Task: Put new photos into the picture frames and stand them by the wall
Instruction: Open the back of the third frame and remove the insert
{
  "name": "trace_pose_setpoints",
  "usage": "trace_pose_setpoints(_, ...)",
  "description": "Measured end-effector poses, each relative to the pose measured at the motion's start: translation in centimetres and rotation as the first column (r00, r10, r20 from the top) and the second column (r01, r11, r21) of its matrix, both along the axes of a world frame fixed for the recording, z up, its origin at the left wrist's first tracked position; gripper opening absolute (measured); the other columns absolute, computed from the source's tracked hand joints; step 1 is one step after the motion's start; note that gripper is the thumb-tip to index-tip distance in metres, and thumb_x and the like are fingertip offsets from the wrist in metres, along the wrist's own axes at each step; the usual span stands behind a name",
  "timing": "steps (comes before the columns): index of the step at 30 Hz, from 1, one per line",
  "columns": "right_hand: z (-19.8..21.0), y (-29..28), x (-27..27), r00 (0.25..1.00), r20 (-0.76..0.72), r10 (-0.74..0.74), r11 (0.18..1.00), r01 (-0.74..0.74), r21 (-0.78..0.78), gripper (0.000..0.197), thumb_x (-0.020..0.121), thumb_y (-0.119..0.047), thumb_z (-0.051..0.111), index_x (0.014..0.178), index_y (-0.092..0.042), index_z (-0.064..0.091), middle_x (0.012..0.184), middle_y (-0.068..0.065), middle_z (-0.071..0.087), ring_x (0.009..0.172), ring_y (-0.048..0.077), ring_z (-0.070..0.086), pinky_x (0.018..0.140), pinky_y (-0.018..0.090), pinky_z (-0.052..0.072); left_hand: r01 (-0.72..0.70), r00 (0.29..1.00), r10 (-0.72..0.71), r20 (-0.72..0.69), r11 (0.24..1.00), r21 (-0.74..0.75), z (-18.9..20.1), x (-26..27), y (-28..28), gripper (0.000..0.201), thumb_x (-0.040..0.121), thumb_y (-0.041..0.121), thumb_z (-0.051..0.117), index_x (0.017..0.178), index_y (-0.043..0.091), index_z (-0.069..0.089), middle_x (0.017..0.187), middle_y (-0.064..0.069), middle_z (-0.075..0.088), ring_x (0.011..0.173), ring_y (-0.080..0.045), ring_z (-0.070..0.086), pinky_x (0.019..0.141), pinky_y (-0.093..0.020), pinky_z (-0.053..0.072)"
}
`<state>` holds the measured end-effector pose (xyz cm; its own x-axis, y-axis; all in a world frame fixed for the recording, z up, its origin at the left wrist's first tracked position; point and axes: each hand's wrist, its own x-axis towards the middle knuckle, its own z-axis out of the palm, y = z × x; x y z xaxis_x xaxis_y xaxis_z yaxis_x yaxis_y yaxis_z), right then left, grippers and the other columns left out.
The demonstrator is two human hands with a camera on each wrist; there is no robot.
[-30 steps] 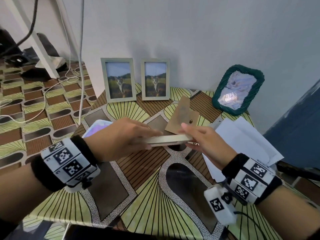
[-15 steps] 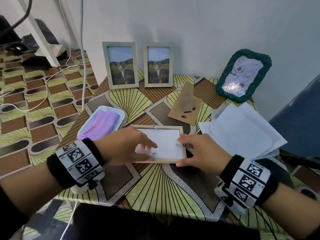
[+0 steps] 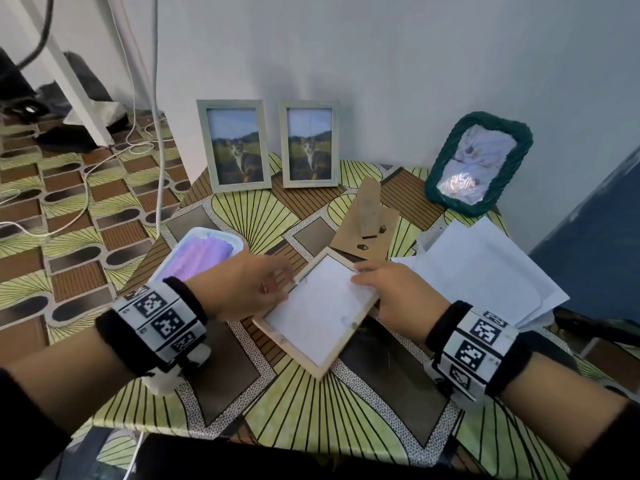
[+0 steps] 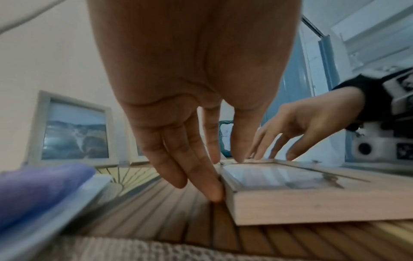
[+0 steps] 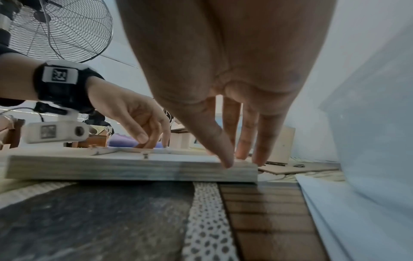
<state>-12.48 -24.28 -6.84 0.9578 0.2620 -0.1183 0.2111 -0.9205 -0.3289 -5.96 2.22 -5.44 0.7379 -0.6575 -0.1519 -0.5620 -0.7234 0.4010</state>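
Between the two hands, a pale wooden frame (image 3: 317,311) lies flat on the table (image 3: 304,407), back side up and turned at an angle, a white sheet filling its opening. Left hand (image 3: 242,289) rests at the frame's left edge, fingers (image 4: 208,183) extended downward with the tips touching the edge and the corner; nothing is gripped. Right hand (image 3: 398,292) rests at the far right corner, fingers (image 5: 225,150) straight and pressing on the rim, likewise gripping nothing.

Just beyond the right hand lies a brown cardboard backing (image 3: 367,223) with its stand flap raised. To the right of that hand sits a stack of white papers (image 3: 485,271). Beyond the left hand is a white tray holding a purple cloth (image 3: 201,258).

Table surface carries a patterned cover of green fans and brown panels; the floor beyond the left hand shows a similar pattern. Against the white wall stand two grey-framed cat photos (image 3: 239,147) (image 3: 310,145), upright, side by side, and a green woven frame (image 3: 479,164), leaning. A fan (image 5: 62,30) appears in the right wrist view.

Both wrists wear bands with square black-and-white markers; no readable text.
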Motion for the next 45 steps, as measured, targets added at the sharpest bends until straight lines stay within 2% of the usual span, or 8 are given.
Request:
trace_pose_setpoints(4,0.2,0.9,1.7,0.998,-0.039,0.045,0.999,-0.046,-0.026,0.052,0.085,-0.006,0.063,0.136,-0.014,0.056,0.152,0.001,0.041,0.141,0.015,0.034,0.117,0.03,0.026,-0.091,0.969,0.068,-0.236,0.992,-0.091,-0.1,-1.3,-0.1,0.023,0.091,0.025,0.068,0.109,0.029,0.055,0.072,0.01,0.074,0.067,0.002,0.068,0.077,-0.026,0.055)
trace_pose_setpoints(8,0.7,1.5,2.7,1.0,-0.024,0.017,1.0,-0.017,0.012,0.047,0.09,0.001,0.049,0.134,-0.012,0.057,0.148,-0.001,0.046,0.135,0.019,0.042,0.113,0.027,0.029,-0.193,0.911,0.114,-0.397,0.967,-0.164,0.1,-1.8,-0.8,0.02,0.09,0.022,0.071,0.104,0.02,0.057,0.076,0.003,0.076,0.07,-0.011,0.073,0.082,-0.036,0.058)
trace_pose_setpoints(12,0.7,0.9,1.7,0.995,0.069,-0.068,0.991,0.059,0.119,0.043,0.09,-0.01,0.056,0.131,-0.019,0.059,0.133,-0.002,0.059,0.121,0.016,0.052,0.104,0.028,0.039,-0.172,0.979,0.153,-0.137,0.975,-0.14,-0.4,-1.4,-1.2,0.023,0.085,0.033,0.074,0.103,0.027,0.061,0.088,0.009,0.069,0.078,-0.004,0.064,0.078,-0.027,0.052)
trace_pose_setpoints(16,-0.2,-0.2,-0.3,0.978,0.114,-0.177,0.974,0.156,0.167,0.037,0.09,-0.024,0.06,0.127,-0.022,0.061,0.129,-0.006,0.059,0.116,0.013,0.053,0.099,0.029,0.044,-0.059,0.99,0.068,0.121,0.996,-0.071,-0.9,-0.6,-1.7,0.057,0.089,0.045,0.065,0.139,0.026,0.046,0.135,0.002,0.048,0.122,-0.014,0.046,0.102,-0.025,0.036)
trace_pose_setpoints(19,-0.8,-0.6,-1.1,0.994,0.049,-0.098,0.993,0.095,0.064,0.044,0.093,-0.04,0.056,0.135,-0.025,0.054,0.142,-0.009,0.047,0.126,0.012,0.047,0.103,0.027,0.04,0.072,0.983,-0.102,0.151,0.978,0.195,-1.4,0.0,-2.3,0.079,0.094,0.053,0.052,0.156,0.022,0.015,0.164,0.002,0.008,0.151,-0.016,0.008,0.121,-0.036,0.018)
trace_pose_setpoints(22,-0.8,-0.8,-1.0,0.999,0.013,-0.053,0.999,0.053,0.002,0.053,0.093,-0.048,0.054,0.14,-0.026,0.047,0.151,-0.009,0.035,0.133,0.011,0.04,0.105,0.027,0.036,0.132,0.98,-0.179,0.086,0.911,0.39,-1.4,0.3,-2.5,0.081,0.097,0.057,0.039,0.157,0.02,-0.001,0.164,0.003,-0.009,0.15,-0.012,-0.011,0.122,-0.043,0.019)
trace_pose_setpoints(34,-0.2,0.8,-1.1,0.994,0.038,-0.103,0.989,0.098,0.111,0.064,0.086,-0.04,0.068,0.142,-0.018,0.046,0.138,-0.005,0.047,0.125,0.014,0.046,0.107,0.03,0.039,0.068,0.996,-0.055,-0.064,0.973,0.22,-1.8,-0.8,-0.6,0.079,0.101,0.051,0.035,0.156,0.018,-0.012,0.16,0.008,-0.022,0.147,-0.002,-0.015,0.12,-0.021,-0.003)
trace_pose_setpoints(45,0.5,1.3,-0.5,0.991,0.07,-0.113,0.993,0.115,-0.021,0.041,0.088,-0.041,0.06,0.121,-0.017,0.061,0.118,0.0,0.062,0.11,0.019,0.055,0.095,0.034,0.045,0.021,0.998,-0.032,0.063,0.985,0.173,-1.5,-0.4,-1.6,0.058,0.105,0.029,0.033,0.156,0.011,0.015,0.164,-0.001,0.004,0.15,-0.006,0.004,0.115,-0.015,0.004)
